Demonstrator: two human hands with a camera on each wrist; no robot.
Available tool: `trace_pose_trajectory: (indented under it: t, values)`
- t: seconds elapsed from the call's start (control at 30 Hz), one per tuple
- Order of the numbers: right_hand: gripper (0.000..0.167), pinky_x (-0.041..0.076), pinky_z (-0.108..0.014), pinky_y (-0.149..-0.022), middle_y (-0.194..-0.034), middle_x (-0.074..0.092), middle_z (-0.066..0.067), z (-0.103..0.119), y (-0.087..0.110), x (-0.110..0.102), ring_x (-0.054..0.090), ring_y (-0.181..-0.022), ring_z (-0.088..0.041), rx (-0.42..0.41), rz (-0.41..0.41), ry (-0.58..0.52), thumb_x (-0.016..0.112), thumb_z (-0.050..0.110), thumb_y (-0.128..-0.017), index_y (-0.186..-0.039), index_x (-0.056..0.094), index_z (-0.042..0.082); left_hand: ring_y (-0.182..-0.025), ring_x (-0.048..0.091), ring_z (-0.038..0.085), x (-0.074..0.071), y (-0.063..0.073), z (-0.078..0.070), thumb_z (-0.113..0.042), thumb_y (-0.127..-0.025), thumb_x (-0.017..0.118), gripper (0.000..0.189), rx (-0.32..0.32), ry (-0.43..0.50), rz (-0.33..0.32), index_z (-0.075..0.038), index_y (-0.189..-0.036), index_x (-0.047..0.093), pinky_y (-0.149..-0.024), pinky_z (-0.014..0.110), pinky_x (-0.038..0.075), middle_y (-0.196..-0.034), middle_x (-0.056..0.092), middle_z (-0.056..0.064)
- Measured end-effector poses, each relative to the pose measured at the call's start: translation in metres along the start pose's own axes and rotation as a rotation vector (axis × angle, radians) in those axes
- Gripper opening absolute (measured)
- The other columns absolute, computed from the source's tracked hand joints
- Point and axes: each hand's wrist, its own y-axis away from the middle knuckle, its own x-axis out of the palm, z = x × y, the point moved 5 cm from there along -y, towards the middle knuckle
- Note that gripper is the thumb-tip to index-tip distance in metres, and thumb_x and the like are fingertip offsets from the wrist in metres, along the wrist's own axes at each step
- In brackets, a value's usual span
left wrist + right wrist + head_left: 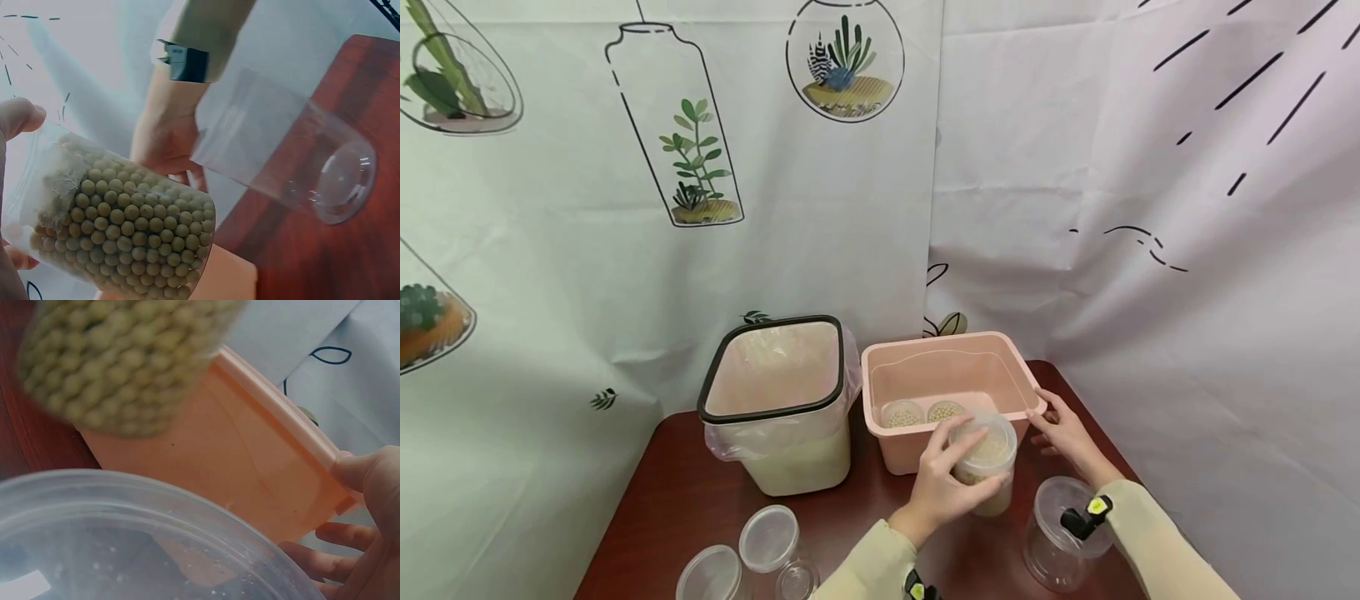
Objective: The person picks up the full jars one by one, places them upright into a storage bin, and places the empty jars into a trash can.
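Note:
My left hand (942, 485) grips a lidded clear jar (991, 454) round its upper part. The jar stands upright just in front of the pink tub (880, 354), overlapping its front wall in the head view. Round yellow-green dried beans (131, 225) fill much of the jar in the left wrist view. My right hand (1070, 433) holds the tub's right front corner, its thumb on the rim (312, 434) and its other fingers below on the outside. Inside the tub sit two jars of similar beans (902, 414), side by side along the front.
A large clear lidded jar (1060, 542) stands under my right forearm. Left of the tub is a waste bin (801, 467) with a black rim and a plastic liner. Several clear jars (769, 539) stand at the front left of the dark red table (655, 500). Printed cloth hangs behind.

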Motion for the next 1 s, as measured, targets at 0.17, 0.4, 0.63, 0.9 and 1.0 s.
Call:
trace_pose_trajectory:
  t: [0.17,0.4,0.63,0.9,1.0]
  values:
    - [0.065,0.053,-0.046,-0.065,-0.123,0.046,-0.033,0.000,-0.001,-0.002,0.062,-0.083,-0.039,-0.005,0.005,0.000,0.055,0.031,-0.094,-0.146,0.022,0.010,-0.098,0.058,0.035,-0.006,-0.030,-0.008,-0.009,-0.051,0.089,0.061,0.042,0.017,-0.041,0.005,-0.105,0.065,-0.080,0.034,0.051,-0.111,0.055,0.023]
    - [0.066,0.053,-0.045,-0.063,-0.116,0.052,-0.030,-0.002,-0.002,-0.004,0.063,-0.077,-0.035,0.006,-0.011,-0.006,0.058,0.034,-0.092,-0.145,0.025,0.011,-0.106,0.057,0.029,0.003,-0.045,0.008,-0.017,-0.057,0.088,0.063,0.068,0.010,-0.032,0.000,-0.113,0.064,-0.085,0.030,0.048,-0.120,0.053,0.018]
    - [0.067,0.052,-0.049,-0.065,-0.120,0.051,-0.030,-0.002,-0.004,-0.003,0.063,-0.077,-0.036,0.008,-0.014,-0.028,0.058,0.035,-0.092,-0.146,0.024,0.013,-0.111,0.054,0.024,0.006,-0.066,0.020,-0.020,-0.063,0.085,0.061,0.049,0.006,-0.014,-0.002,-0.116,0.063,-0.085,0.025,0.047,-0.122,0.052,0.015]
    - [0.064,0.052,-0.045,-0.064,-0.119,0.050,-0.029,-0.002,-0.003,-0.002,0.062,-0.079,-0.036,0.013,-0.011,-0.020,0.056,0.033,-0.093,-0.146,0.024,0.014,-0.108,0.055,0.022,0.013,-0.081,0.037,-0.019,-0.064,0.085,0.057,-0.022,-0.014,-0.027,0.000,-0.114,0.065,-0.083,0.022,0.047,-0.121,0.053,0.016]
    - [0.065,0.052,-0.044,-0.064,-0.119,0.051,-0.028,-0.004,-0.002,-0.001,0.063,-0.077,-0.033,0.023,-0.012,-0.018,0.056,0.035,-0.093,-0.146,0.025,0.015,-0.111,0.054,0.026,0.017,-0.084,0.042,-0.019,-0.064,0.086,0.057,-0.052,-0.020,-0.028,-0.001,-0.114,0.065,-0.087,0.024,0.046,-0.121,0.052,0.018]
